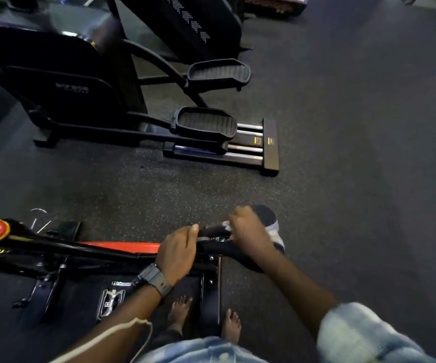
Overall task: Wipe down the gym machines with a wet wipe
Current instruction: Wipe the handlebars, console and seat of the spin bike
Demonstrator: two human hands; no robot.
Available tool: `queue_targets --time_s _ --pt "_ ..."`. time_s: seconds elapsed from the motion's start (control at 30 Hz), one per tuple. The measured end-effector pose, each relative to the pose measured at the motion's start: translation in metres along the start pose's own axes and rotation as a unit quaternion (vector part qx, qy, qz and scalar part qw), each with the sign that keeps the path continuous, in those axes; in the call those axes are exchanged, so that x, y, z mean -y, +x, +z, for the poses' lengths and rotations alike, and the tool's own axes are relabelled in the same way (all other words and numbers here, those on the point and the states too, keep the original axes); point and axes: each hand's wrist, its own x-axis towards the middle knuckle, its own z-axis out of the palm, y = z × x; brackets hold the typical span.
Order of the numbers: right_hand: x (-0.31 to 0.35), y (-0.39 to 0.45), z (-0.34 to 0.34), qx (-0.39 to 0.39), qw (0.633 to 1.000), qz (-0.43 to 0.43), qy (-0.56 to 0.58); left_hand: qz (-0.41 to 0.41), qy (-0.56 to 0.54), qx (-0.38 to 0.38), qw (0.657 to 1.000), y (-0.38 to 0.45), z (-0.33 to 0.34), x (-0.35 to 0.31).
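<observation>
While your left hand curls over the black bar of the low red-and-black machine, your right hand pinches a white wet wipe against that bar's end. An elliptical trainer stands on the floor beyond.

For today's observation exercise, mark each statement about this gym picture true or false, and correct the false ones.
1. The right hand holds a white wipe. True.
2. The left hand hangs free, touching nothing. False: it grips the black bar.
3. A watch sits on the left wrist. True.
4. The person wears shoes. False: the feet are bare.
5. The elliptical pedals hold a towel. False: both pedals carry nothing.
</observation>
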Motion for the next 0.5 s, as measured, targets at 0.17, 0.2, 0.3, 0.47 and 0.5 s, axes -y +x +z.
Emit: queue_targets --time_s 0.17,0.2,0.3,0.47,0.5 --pt "-0.105 -0.014 -0.008 -0.017 0.982 0.181 -0.057 0.044 0.025 0.019 0.999 0.006 0.001 0.004" --pt "-0.101 -0.017 -0.002 -0.03 0.98 0.192 -0.047 0.04 0.024 0.025 0.999 0.008 0.001 0.003" --pt "-0.083 -0.031 0.011 -0.103 0.963 0.248 0.029 0.037 0.031 0.042 0.998 0.01 0.003 0.002" --pt "-0.05 -0.052 0.015 -0.215 0.955 0.176 0.101 0.041 0.015 0.051 0.998 0.012 0.005 0.003" --pt "-0.036 -0.05 0.018 -0.182 0.969 0.132 0.107 0.038 0.012 0.058 0.998 0.013 0.005 0.004"
